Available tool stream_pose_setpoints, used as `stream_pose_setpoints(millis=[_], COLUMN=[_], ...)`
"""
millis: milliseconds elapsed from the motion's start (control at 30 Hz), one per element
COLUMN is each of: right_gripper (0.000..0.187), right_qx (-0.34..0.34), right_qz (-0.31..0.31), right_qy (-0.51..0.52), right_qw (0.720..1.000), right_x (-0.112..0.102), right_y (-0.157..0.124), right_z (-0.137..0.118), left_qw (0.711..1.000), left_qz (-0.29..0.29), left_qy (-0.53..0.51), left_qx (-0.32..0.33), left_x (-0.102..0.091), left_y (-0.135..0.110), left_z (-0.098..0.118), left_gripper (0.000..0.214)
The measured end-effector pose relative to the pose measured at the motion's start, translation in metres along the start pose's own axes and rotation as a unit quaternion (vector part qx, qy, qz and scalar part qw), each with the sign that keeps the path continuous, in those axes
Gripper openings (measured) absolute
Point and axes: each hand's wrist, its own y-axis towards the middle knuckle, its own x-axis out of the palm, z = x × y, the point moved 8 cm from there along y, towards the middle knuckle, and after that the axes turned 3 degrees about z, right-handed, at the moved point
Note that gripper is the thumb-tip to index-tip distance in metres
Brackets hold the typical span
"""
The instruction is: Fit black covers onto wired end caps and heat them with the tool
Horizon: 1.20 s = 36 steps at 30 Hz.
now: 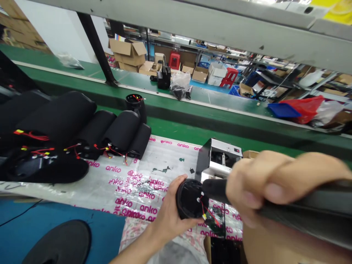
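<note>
My left hand (170, 209) holds a black cylindrical unit (189, 198) by its side, with thin red wires and a small connector hanging from its end. My right hand (261, 183) is closed around a long dark tool (216, 190), whose round black nose touches or nearly touches that end. Its fingers are motion-blurred and hide part of the tool. Several black padded cylinders (121, 132) with red and yellow wires lie to the left on a plastic sheet printed with pink "anko" lettering (154, 183).
A small silver machine (220, 157) stands just beyond my hands. One black cylinder (136, 106) stands upright behind the row, by a green conveyor bench (176, 110). A grey shelf beam (192, 25) crosses overhead. A blue surface (27, 220) and a cardboard box (286, 245) flank me below.
</note>
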Motion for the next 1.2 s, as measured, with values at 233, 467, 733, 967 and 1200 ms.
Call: stream_pose_setpoints(millis=[233,467,733,967,1200], right_gripper=[0.042,0.035,0.039,0.049,0.059], right_qx=[-0.053,-0.100,-0.030,-0.019,0.008], right_qz=[-0.049,-0.036,-0.163,-0.147,-0.147], right_qy=[-0.012,-0.006,0.026,0.084,0.107], right_qw=[0.997,0.994,0.986,0.985,0.983], right_x=[0.035,0.042,0.042,0.057,0.055], right_y=[0.015,0.011,0.018,0.036,0.030], right_z=[0.015,0.025,0.035,0.052,0.067], left_qw=[1.000,1.000,1.000,0.970,0.952], left_qz=[-0.013,0.004,0.002,-0.203,-0.301], left_qy=[-0.003,-0.009,-0.018,-0.125,-0.052], left_qx=[-0.004,0.013,0.018,-0.049,-0.009], left_x=[0.001,0.001,0.000,-0.034,-0.053], left_y=[0.001,0.001,0.001,0.017,0.063], left_z=[0.002,0.003,0.005,0.006,0.022], left_gripper=[0.114,0.111,0.117,0.081,0.046])
